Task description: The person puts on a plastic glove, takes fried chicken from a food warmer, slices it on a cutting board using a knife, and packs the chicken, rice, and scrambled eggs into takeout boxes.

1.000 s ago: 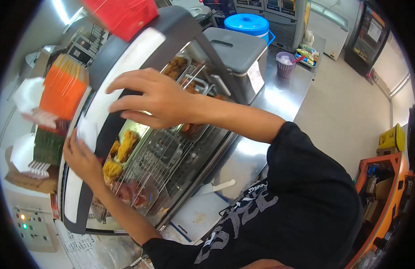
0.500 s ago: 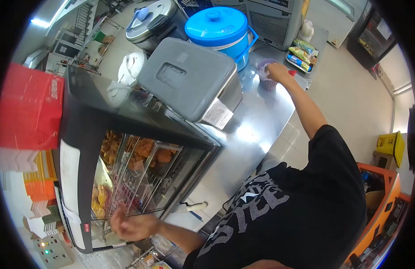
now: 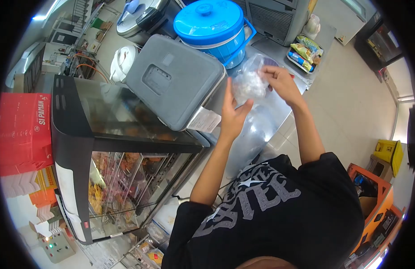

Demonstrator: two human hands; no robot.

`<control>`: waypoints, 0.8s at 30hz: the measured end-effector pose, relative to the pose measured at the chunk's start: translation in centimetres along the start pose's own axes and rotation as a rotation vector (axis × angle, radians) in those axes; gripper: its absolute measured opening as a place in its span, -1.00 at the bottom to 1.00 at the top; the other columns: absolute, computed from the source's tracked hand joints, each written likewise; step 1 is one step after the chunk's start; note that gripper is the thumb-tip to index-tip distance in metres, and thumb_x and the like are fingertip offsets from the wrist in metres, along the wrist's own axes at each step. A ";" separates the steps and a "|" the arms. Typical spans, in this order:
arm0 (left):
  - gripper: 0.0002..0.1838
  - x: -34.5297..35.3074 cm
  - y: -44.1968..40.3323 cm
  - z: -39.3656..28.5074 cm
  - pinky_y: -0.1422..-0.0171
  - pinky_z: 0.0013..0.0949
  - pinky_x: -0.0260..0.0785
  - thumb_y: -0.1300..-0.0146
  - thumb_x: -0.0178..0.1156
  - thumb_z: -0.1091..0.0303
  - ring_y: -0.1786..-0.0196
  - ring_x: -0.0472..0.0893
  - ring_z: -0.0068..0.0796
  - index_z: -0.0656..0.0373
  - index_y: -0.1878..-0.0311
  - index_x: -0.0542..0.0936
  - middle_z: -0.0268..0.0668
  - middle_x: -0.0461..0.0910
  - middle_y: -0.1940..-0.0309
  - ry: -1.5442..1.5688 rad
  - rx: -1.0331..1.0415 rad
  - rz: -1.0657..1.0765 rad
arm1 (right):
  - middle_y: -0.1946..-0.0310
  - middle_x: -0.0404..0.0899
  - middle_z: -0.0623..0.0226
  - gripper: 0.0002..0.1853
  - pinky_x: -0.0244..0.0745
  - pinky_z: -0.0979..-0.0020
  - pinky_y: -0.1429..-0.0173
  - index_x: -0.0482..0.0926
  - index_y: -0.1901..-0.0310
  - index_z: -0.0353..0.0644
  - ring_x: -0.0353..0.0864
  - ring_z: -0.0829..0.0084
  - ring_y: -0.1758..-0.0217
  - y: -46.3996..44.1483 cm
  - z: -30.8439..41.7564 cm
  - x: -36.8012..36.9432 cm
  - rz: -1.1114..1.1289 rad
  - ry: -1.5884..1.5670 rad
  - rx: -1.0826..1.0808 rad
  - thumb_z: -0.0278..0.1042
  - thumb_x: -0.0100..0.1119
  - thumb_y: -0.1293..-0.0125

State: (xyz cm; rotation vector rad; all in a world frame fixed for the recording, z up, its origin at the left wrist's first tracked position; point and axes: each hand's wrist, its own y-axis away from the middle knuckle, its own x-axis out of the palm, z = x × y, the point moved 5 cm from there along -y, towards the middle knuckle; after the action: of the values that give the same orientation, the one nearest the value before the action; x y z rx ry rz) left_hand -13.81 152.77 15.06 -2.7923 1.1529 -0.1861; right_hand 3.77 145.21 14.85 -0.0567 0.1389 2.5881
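Above the steel counter, a clear plastic bag [image 3: 251, 86] with whitish, crinkled content is between my hands. My right hand [image 3: 281, 84] pinches the upper right edge of the bag. My left hand [image 3: 234, 112] is raised at the bag's lower left, its thumb and fingers spread apart; whether it touches the plastic I cannot tell. Something purple [image 3: 272, 65] shows partly behind the bag and my right fingers. Left of the bag stands a grey lidded box [image 3: 180, 74], with a blue lidded cooler [image 3: 209, 24] beyond it.
A glass display case [image 3: 122, 179] with fried food fills the left, with a red box [image 3: 26, 134] beside it. A tray of colourful packets [image 3: 304, 56] lies at the counter's far right. Orange shelving [image 3: 371, 210] stands at right.
My left hand has moved up from the front of the display case to the bag. My right hand has lifted the clear bag slightly toward me. The view has shifted a little.
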 end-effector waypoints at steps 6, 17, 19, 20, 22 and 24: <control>-0.72 -0.1 -0.8 3.7 0.11 -0.42 0.39 -0.32 0.35 0.25 0.25 0.51 -0.57 0.33 0.16 0.61 -0.31 0.61 0.32 -0.088 -0.185 -0.109 | 0.32 0.68 0.38 -0.74 0.43 0.54 0.25 0.67 0.15 -0.34 0.58 0.66 0.35 2.0 -0.9 -1.5 -0.224 0.070 -0.030 -0.29 0.13 -0.44; -0.73 3.1 -3.0 2.8 -0.19 -0.12 0.28 -0.37 0.23 0.29 -0.09 0.49 -0.16 0.32 0.08 0.49 -0.06 0.53 0.09 -0.234 0.345 -0.333 | 0.18 0.65 0.24 -0.73 0.63 0.41 0.28 0.53 0.03 -0.23 0.66 0.43 0.27 6.3 -0.8 -12.7 -0.822 -0.605 -0.246 -0.20 0.00 -0.54; -0.71 5.8 -6.5 5.3 -0.33 -0.05 0.19 -0.35 0.21 0.31 -0.24 0.40 0.01 0.34 0.02 0.50 0.04 0.50 -0.02 -0.306 0.415 -0.160 | 0.20 0.65 0.25 -0.73 0.64 0.41 0.28 0.54 0.02 -0.24 0.67 0.43 0.28 7.5 -1.2 -13.0 -0.766 -0.665 -0.232 -0.20 -0.01 -0.54; -0.70 7.2 -8.0 6.9 -0.41 -0.02 0.14 -0.34 0.20 0.32 -0.31 0.35 0.09 0.34 0.00 0.50 0.09 0.49 -0.08 -0.339 0.455 -0.069 | 0.20 0.65 0.26 -0.73 0.64 0.41 0.28 0.54 0.02 -0.24 0.67 0.42 0.29 8.0 -1.4 -12.9 -0.742 -0.695 -0.228 -0.20 -0.01 -0.54; -0.67 9.5 -11.4 11.1 -0.44 -0.04 0.13 -0.31 0.22 0.31 -0.35 0.32 0.14 0.32 -0.05 0.55 0.14 0.48 -0.15 -0.749 0.367 0.272 | 0.21 0.65 0.28 -0.73 0.65 0.41 0.29 0.54 0.02 -0.24 0.68 0.41 0.30 9.9 -1.0 -12.2 -0.745 -0.713 -0.218 -0.21 -0.01 -0.53; -0.66 10.9 -12.4 12.9 -0.45 -0.05 0.14 -0.29 0.24 0.30 -0.39 0.29 0.17 0.29 -0.06 0.60 0.14 0.46 -0.21 -1.112 0.257 0.509 | 0.21 0.65 0.28 -0.74 0.66 0.42 0.31 0.54 0.02 -0.24 0.69 0.42 0.31 11.6 -0.2 -11.0 -0.774 -0.706 -0.211 -0.21 0.00 -0.53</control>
State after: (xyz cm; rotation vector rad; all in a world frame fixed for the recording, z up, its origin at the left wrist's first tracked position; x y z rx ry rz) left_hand 4.47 154.59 5.02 -1.7481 1.2584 1.0199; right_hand 7.06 129.68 16.39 0.5996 -0.3507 1.7115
